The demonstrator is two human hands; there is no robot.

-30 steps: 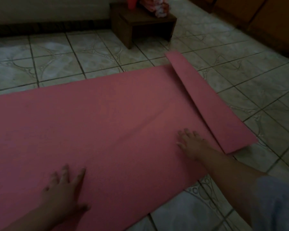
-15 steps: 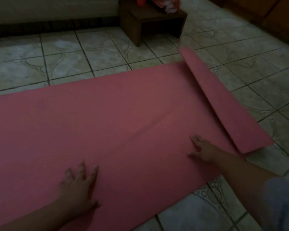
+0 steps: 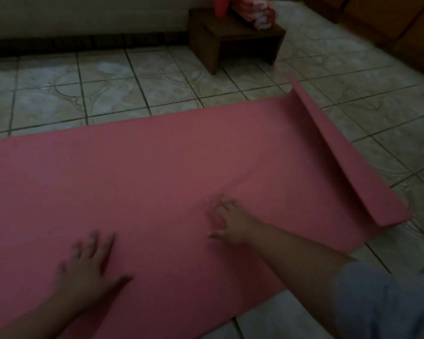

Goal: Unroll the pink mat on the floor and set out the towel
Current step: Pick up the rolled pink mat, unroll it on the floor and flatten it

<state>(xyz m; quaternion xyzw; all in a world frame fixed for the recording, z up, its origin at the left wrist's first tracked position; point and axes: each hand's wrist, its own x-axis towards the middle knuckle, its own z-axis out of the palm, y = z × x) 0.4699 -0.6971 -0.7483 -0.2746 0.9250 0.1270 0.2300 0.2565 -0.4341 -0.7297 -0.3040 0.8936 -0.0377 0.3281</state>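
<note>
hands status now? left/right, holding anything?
Left hand: open, fingers spread flat on the pink mat, holding nothing.
Right hand: open, fingertips on the mat, holding nothing.

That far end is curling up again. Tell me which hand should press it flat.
Right, probably. The right hand rests on the pink mat nearer the raised end flap; the left hand lies flat farther away.
</note>
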